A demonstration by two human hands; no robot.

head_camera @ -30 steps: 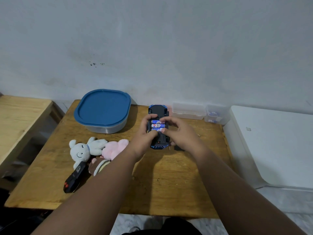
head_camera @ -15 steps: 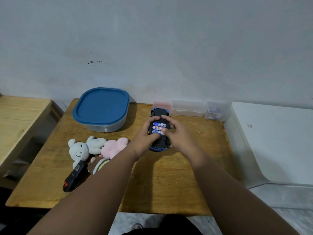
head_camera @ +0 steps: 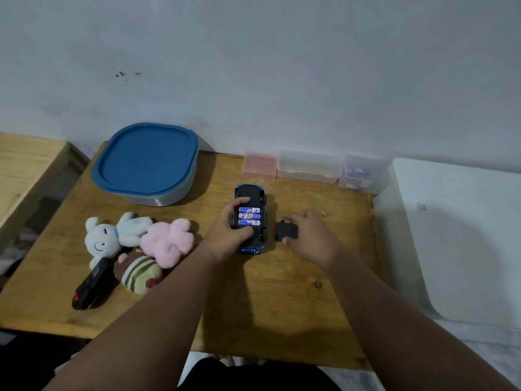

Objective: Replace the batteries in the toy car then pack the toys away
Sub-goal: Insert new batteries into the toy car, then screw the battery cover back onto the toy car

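The blue toy car (head_camera: 250, 193) lies upside down on the wooden table (head_camera: 282, 292), its battery bay open with three blue-and-white batteries (head_camera: 249, 216) side by side. My left hand (head_camera: 229, 235) grips the car's left side, thumb and fingers around the bay. Just right of the car lies the black battery cover (head_camera: 286, 232), and my right hand (head_camera: 310, 235) has its fingertips on it. A white plush bunny (head_camera: 112, 235), a pink plush (head_camera: 169, 241), a striped brown plush (head_camera: 139, 273) and a black remote (head_camera: 90, 286) lie at the left.
A grey tub with a blue lid (head_camera: 146, 162) stands at the back left. A pink box (head_camera: 260, 165), a clear box (head_camera: 308, 165) and a clear box holding batteries (head_camera: 363, 174) line the wall. A white surface (head_camera: 456, 235) adjoins on the right, a second wooden table (head_camera: 25, 165) on the left.
My right hand left the battery bay and moved right onto the black cover on the table. My left hand still holds the car.
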